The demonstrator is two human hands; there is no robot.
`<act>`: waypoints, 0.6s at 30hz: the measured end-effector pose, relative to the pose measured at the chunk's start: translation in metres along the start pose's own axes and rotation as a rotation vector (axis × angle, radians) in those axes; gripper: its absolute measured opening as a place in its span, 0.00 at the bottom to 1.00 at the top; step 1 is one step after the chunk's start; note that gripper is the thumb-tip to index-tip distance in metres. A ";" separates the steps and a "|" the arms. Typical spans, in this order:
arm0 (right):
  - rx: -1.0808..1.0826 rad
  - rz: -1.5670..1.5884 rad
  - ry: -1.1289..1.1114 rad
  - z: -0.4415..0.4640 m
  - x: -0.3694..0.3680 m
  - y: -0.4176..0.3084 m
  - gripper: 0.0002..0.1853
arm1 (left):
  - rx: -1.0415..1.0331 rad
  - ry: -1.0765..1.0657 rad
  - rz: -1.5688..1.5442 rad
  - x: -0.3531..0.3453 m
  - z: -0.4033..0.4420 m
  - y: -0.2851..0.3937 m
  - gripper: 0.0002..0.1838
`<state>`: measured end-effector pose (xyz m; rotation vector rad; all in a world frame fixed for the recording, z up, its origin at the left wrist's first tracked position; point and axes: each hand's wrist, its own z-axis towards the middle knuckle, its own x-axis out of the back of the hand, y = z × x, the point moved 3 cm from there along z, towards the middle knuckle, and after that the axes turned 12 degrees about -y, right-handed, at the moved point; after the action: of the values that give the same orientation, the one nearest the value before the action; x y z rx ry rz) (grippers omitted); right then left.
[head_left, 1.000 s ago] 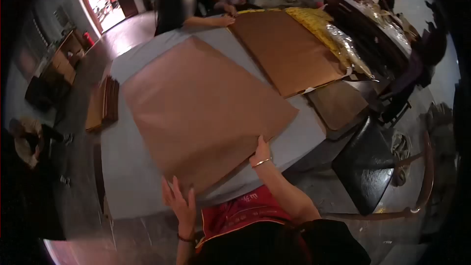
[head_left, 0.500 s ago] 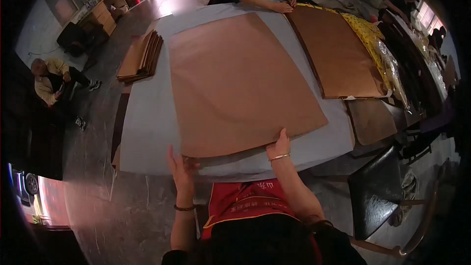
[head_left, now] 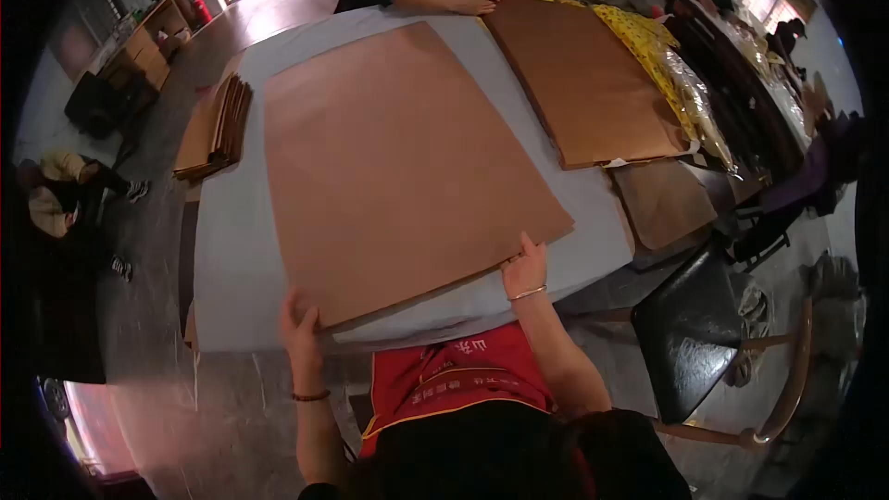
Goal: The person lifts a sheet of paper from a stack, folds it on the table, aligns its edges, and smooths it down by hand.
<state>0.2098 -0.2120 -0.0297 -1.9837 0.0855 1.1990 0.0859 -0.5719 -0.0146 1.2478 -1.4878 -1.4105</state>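
Note:
A large sheet of brown paper [head_left: 407, 157] lies across a table covered with a grey-blue cloth [head_left: 236, 268]. At the sheet's near left corner is my left hand [head_left: 301, 331], with its thumb and fingers around the corner. My right hand [head_left: 526, 270] grips the near edge toward the right corner, thumb upward and other fingers partly hidden at the edge. Between my hands the near edge runs fairly straight, slanting up to the right.
A thick stack of brown sheets [head_left: 593, 83] lies at right beside yellow wrapping [head_left: 648, 42]. Folded brown paper [head_left: 215, 130] is at left. A co-worker's hands [head_left: 477, 0] rest at the far edge. A black chair [head_left: 690, 343] stands near right; a seated person [head_left: 60, 194] is at left.
My left hand has moved from open beside the near left corner to closing around it. The sheet's near edge, curved before, is now straighter. The view has shifted.

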 end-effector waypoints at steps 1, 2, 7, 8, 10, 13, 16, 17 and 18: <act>0.054 0.002 0.014 0.012 0.018 -0.018 0.28 | 0.023 -0.012 0.024 0.000 0.000 0.004 0.25; 0.127 -0.006 0.000 0.018 0.023 -0.035 0.28 | 0.033 -0.036 0.038 0.000 -0.002 0.011 0.24; -0.148 -0.383 0.049 0.051 0.058 -0.097 0.30 | 0.045 0.047 0.035 0.011 0.012 0.004 0.24; -0.230 -0.497 -0.009 0.053 0.055 -0.100 0.28 | 0.089 0.113 0.087 0.007 0.009 0.015 0.24; -0.304 -0.655 -0.101 0.061 0.048 -0.099 0.24 | 0.105 0.097 0.121 0.016 0.016 0.017 0.24; -0.209 -0.974 -0.207 0.084 0.052 -0.091 0.19 | 0.122 0.007 0.134 0.025 0.021 0.016 0.24; -0.273 -1.169 -0.228 0.095 0.050 -0.082 0.20 | 0.136 -0.053 0.145 0.030 0.026 0.015 0.24; -0.259 -1.173 -0.241 0.101 0.047 -0.083 0.20 | 0.141 -0.066 0.142 0.031 0.027 0.013 0.24; -0.244 -1.229 -0.218 0.099 0.042 -0.085 0.19 | 0.142 -0.074 0.146 0.035 0.027 0.011 0.24</act>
<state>0.1986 -0.0752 -0.0342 -1.5611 -1.2468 0.5680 0.0494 -0.5982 -0.0117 1.1560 -1.7190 -1.2867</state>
